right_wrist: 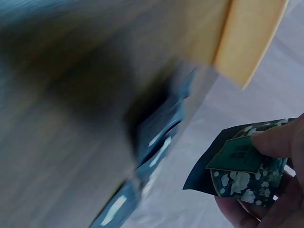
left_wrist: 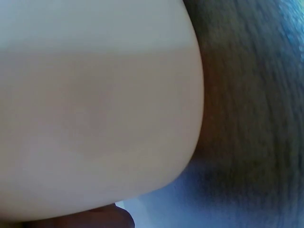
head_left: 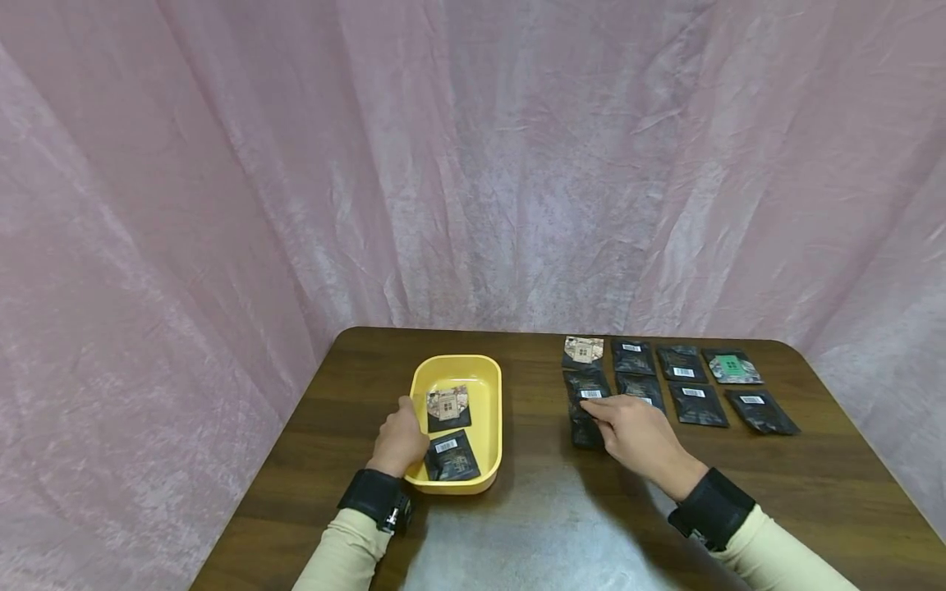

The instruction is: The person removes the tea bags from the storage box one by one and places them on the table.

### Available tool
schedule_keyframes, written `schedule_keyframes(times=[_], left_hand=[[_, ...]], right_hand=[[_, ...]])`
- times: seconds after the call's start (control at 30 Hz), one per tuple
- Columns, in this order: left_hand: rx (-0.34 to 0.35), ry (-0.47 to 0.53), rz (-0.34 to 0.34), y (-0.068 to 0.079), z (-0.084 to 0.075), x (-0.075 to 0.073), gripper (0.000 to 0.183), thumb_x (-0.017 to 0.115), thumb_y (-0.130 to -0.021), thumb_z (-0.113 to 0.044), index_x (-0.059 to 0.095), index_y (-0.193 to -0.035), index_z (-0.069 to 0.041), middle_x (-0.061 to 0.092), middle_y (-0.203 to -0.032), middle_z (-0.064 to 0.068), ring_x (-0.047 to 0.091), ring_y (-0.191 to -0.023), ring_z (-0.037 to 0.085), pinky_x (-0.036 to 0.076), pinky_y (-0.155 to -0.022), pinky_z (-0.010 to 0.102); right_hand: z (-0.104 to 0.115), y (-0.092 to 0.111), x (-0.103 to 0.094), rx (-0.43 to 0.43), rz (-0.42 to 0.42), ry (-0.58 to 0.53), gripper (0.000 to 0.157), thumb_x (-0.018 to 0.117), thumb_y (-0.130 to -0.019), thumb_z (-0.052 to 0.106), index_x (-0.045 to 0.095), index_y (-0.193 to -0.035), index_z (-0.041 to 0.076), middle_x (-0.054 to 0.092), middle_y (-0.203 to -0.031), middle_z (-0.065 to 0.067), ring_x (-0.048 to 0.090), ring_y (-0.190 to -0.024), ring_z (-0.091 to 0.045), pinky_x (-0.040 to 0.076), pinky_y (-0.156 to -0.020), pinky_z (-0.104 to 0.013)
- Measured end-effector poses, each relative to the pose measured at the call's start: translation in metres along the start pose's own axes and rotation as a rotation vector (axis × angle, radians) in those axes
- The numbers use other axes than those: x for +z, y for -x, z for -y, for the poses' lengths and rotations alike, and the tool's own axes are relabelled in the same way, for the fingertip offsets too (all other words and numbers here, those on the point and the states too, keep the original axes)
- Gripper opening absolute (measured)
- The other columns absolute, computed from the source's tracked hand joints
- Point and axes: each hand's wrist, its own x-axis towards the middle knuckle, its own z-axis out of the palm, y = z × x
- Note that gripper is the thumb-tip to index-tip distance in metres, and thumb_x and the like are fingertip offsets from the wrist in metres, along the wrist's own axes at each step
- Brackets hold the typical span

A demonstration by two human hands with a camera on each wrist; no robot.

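Observation:
My left hand [head_left: 399,442] grips the left rim of a yellow plastic bin [head_left: 493,427]. Inside the bin lie a sachet with a beige label [head_left: 448,406] and a black sachet with a white barcode [head_left: 453,460]. Only blurred skin of the left hand [left_wrist: 99,123] fills the left wrist view. My right hand [head_left: 643,435] is over the left end of the sachet rows. In the right wrist view that hand [right_wrist: 285,185] pinches a sachet with a green label and white flower print [right_wrist: 237,164], the thumb on its label side.
Two rows of sachets lie at the table's right: a beige-labelled one [head_left: 584,351], a green-labelled one [head_left: 732,366], and several black ones with barcodes, such as the near right one [head_left: 761,412]. Wooden table [head_left: 539,525] below; pink curtain [head_left: 473,164] behind.

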Motion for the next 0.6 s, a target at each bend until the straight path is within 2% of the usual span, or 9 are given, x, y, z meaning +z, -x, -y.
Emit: schedule_keyframes(times=[0.1, 0.2, 0.33, 0.4, 0.47, 0.6], left_hand=[[-0.006, 0.009, 0.01, -0.001, 0.0, 0.001, 0.071, 0.072, -0.092, -0.005, 0.035, -0.152, -0.002, 0.065, -0.107, 0.023, 0.066, -0.081, 0.03, 0.053, -0.061, 0.037], [-0.009, 0.013, 0.015, -0.001, 0.0, 0.001, 0.071, 0.072, -0.092, -0.005, 0.034, -0.153, -0.001, 0.064, -0.107, 0.023, 0.067, -0.081, 0.03, 0.054, -0.06, 0.037], [-0.006, 0.002, 0.013, -0.003, 0.0, 0.002, 0.071, 0.072, -0.093, -0.006, 0.035, -0.153, -0.001, 0.065, -0.107, 0.023, 0.066, -0.081, 0.03, 0.054, -0.061, 0.037], [-0.006, -0.002, 0.013, -0.004, 0.001, 0.002, 0.071, 0.072, -0.093, -0.006, 0.034, -0.152, -0.001, 0.064, -0.106, 0.023, 0.066, -0.081, 0.03, 0.053, -0.061, 0.037], [-0.008, -0.004, 0.011, -0.005, 0.001, 0.003, 0.07, 0.073, -0.093, -0.006, 0.035, -0.152, -0.002, 0.064, -0.105, 0.022, 0.066, -0.08, 0.03, 0.053, -0.06, 0.037], [-0.015, 0.002, 0.019, -0.005, 0.002, 0.003, 0.07, 0.073, -0.093, -0.006, 0.035, -0.151, -0.002, 0.064, -0.105, 0.022, 0.067, -0.079, 0.03, 0.053, -0.058, 0.036]], right_hand=[[-0.012, 0.011, -0.005, 0.064, 0.049, 0.005, 0.038, 0.077, -0.089, 0.002, 0.08, -0.125, 0.013, 0.082, -0.119, -0.007, 0.076, -0.083, -0.023, 0.05, -0.057, -0.031], [-0.021, 0.02, -0.01, 0.106, 0.09, 0.024, 0.037, 0.076, -0.088, 0.0, 0.08, -0.124, 0.011, 0.082, -0.12, -0.01, 0.074, -0.076, -0.022, 0.042, -0.053, -0.027], [-0.031, 0.032, -0.014, 0.127, 0.11, 0.058, 0.035, 0.077, -0.086, 0.0, 0.081, -0.12, 0.009, 0.082, -0.115, -0.011, 0.076, -0.077, -0.021, 0.048, -0.055, -0.03], [-0.034, 0.037, -0.015, 0.142, 0.125, 0.058, 0.034, 0.077, -0.086, -0.001, 0.082, -0.118, 0.008, 0.083, -0.112, -0.012, 0.072, -0.072, -0.017, 0.047, -0.054, -0.03], [-0.037, 0.04, -0.015, 0.156, 0.148, 0.06, 0.034, 0.075, -0.087, -0.002, 0.082, -0.118, 0.008, 0.083, -0.111, -0.012, 0.065, -0.067, -0.011, 0.045, -0.053, -0.029], [-0.042, 0.045, -0.015, 0.189, 0.212, 0.047, 0.033, 0.073, -0.089, -0.002, 0.081, -0.119, 0.008, 0.082, -0.113, -0.014, 0.054, -0.06, -0.008, 0.035, -0.05, -0.026]])
